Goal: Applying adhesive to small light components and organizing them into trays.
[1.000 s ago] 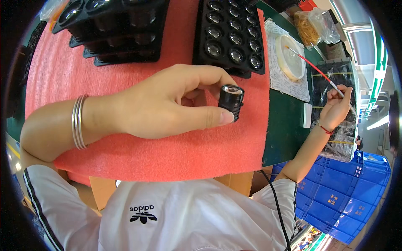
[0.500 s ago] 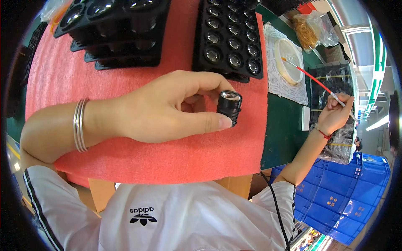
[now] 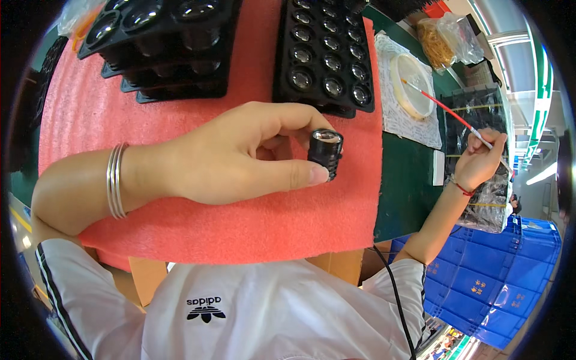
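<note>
A spongy pink foam mat (image 3: pixel 198 228) spreads beneath and all around the fingers, soft enough, it seems, to cushion glass parts set down on it. Beyond the fingertips sit black moulded plastic trays: a stack with wide round wells (image 3: pixel 162 42) off past the knuckles, and a flatter tray of small lenses (image 3: pixel 327 54) directly ahead of the fingertips, each pocket holding one domed piece apart from its neighbours. The left hand (image 3: pixel 240 159), silver bangles (image 3: pixel 115 180) on its wrist, grasps a small black lens barrel (image 3: pixel 325 153) between thumb below and curled forefinger above, glass end tilted up towards the face, probably so the surface catches the light; the barrel is lifted just over the mat. Far out to the side of that grip, over the dark green bench (image 3: pixel 408 180), the right hand (image 3: pixel 480 162) pinches a thin red-handled brush (image 3: pixel 444 111) like a pen, its tip reaching into a shallow round dish (image 3: pixel 411 84) resting on white patterned paper (image 3: pixel 399 114). A bag of yellowish rubber bands (image 3: pixel 441 39) lies beyond the dish
</note>
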Demonstrator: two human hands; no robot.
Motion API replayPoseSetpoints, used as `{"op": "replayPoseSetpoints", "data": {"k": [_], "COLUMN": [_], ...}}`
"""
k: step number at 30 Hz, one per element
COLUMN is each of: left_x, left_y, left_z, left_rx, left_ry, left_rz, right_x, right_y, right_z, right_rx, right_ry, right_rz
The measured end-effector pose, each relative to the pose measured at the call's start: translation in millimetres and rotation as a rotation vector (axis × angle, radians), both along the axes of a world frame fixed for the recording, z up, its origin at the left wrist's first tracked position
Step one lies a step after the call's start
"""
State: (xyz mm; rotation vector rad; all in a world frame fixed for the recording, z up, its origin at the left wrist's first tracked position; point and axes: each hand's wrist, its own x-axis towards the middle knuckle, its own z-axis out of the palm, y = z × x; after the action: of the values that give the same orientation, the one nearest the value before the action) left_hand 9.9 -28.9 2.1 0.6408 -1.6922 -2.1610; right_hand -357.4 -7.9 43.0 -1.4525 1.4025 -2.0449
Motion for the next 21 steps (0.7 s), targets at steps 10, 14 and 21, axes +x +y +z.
{"op": "replayPoseSetpoints", "data": {"k": [10, 14, 21], "left_x": [-3, -1, -1], "left_y": [-1, 0, 0], "left_z": [-4, -1, -3], "left_rx": [-0.05, -0.019, 0.027], "left_ry": [0.055, 0.033, 0.043], "left_rz": [-0.019, -0.022, -0.02], "right_x": [1, 9, -2], "right_y": [-1, -1, -2], "right_z": [4, 4, -2], "right_rx": [-0.028, -0.031, -0.064], "right_ry": [0.086, 0.043, -0.032], "right_rz": [-0.387, -0.218, -0.108]}}
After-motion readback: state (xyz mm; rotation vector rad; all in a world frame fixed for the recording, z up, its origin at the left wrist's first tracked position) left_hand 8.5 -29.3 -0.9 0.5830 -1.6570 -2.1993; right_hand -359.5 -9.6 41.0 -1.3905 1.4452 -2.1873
